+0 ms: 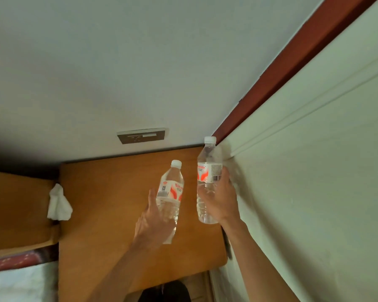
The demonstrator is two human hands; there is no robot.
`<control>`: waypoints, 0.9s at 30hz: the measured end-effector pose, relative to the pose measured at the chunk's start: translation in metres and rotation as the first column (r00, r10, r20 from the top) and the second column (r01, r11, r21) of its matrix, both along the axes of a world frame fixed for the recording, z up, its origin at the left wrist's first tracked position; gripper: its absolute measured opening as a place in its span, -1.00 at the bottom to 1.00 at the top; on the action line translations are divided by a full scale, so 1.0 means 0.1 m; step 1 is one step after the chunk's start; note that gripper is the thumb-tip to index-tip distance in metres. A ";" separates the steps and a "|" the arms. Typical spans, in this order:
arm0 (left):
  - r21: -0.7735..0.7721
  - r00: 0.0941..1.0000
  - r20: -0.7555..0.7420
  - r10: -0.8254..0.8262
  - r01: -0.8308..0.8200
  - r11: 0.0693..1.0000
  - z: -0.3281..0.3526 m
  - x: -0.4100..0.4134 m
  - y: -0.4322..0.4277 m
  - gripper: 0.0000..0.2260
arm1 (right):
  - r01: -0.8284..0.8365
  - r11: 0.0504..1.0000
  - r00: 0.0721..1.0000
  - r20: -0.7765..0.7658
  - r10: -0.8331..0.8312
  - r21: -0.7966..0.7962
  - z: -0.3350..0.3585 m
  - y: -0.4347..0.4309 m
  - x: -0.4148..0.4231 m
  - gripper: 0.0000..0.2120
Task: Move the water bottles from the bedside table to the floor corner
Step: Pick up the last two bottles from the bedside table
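Mid pick-up. Gripping the left bottle (171,191) in the left hand (153,223), the right bottle (207,168) in the right hand (221,200), fingers (225,174) clamped round each, over the counter (109,203). Next, likely: lift clear, lower both into the floor corner, unseen here.

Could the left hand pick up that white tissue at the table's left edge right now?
Probably not: the left hand is full, gripping a water bottle. The way to the white tissue over the bedside table looks free, though.
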State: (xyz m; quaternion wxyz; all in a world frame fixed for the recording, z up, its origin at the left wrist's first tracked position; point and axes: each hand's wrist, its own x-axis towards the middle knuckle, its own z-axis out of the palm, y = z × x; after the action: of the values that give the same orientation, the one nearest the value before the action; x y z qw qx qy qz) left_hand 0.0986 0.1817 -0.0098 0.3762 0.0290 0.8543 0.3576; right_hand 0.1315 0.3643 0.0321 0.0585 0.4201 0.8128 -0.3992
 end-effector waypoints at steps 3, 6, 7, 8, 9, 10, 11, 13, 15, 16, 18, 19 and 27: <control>0.044 0.999 0.017 0.049 -0.049 0.998 0.23 0.01 -0.20 -0.18 | -0.036 0.999 0.999 -0.033 0.034 -0.039 0.26 -0.09 0.03 -0.29; 0.174 0.998 -0.013 0.069 -0.066 0.983 0.52 0.03 -0.33 -0.29 | -0.077 0.993 0.995 -0.063 0.072 -0.084 0.54 -0.21 0.08 -0.30; 0.199 0.998 -0.032 0.062 -0.054 0.979 0.64 0.03 -0.35 -0.26 | -0.092 0.992 0.994 -0.074 0.086 -0.084 0.62 -0.25 0.10 -0.29; 0.183 0.996 -0.074 0.040 -0.026 0.983 0.73 0.04 -0.38 -0.22 | -0.106 0.991 0.992 -0.079 0.099 -0.082 0.71 -0.30 0.12 -0.27; 0.188 0.990 -0.125 0.072 -0.048 0.981 0.84 0.05 -0.38 -0.20 | -0.118 0.990 0.990 -0.091 0.111 -0.078 0.79 -0.34 0.13 -0.27; 0.197 0.980 -0.175 0.093 -0.058 0.979 0.94 0.04 -0.38 -0.23 | -0.120 0.990 0.989 -0.100 0.111 -0.080 0.87 -0.37 0.15 -0.27; 0.240 0.993 -0.061 0.097 -0.080 0.967 1.12 0.01 -0.39 -0.28 | -0.121 0.989 0.987 -0.116 0.111 -0.081 0.96 -0.41 0.16 -0.27; 0.337 0.994 -0.099 0.039 -0.003 0.941 1.22 0.01 -0.45 -0.42 | -0.129 0.989 0.982 -0.150 0.116 -0.078 1.13 -0.46 0.18 -0.27; 0.360 0.970 -0.230 0.079 0.009 0.933 1.59 0.03 -0.46 -0.52 | -0.142 0.987 0.973 -0.194 0.124 -0.081 1.31 -0.50 0.20 -0.26; 0.388 0.963 -0.251 0.101 0.005 0.922 1.71 0.06 -0.47 -0.54 | -0.149 0.985 0.968 -0.214 0.128 -0.086 1.40 -0.51 0.21 -0.26; 0.480 0.969 -0.179 0.172 -0.067 0.875 1.99 0.14 -0.50 -0.52 | -0.175 0.980 0.954 -0.261 0.146 -0.091 1.60 -0.56 0.22 -0.27; 0.516 0.965 -0.133 0.227 -0.128 0.847 2.12 0.16 -0.52 -0.51 | -0.191 0.978 0.946 -0.282 0.159 -0.089 1.70 -0.59 0.22 -0.28; 0.640 0.896 -0.157 0.415 -0.228 0.734 2.90 0.48 -0.92 -0.38 | -0.340 0.936 0.845 -0.465 0.263 -0.088 2.50 -0.92 0.26 -0.35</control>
State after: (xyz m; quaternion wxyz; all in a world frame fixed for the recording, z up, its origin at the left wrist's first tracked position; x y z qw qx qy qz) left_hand 0.1465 0.0898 0.2803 0.1495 0.0500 0.7312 0.6637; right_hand 0.1576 0.2725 0.2821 -0.0324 0.1776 0.8240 -0.5371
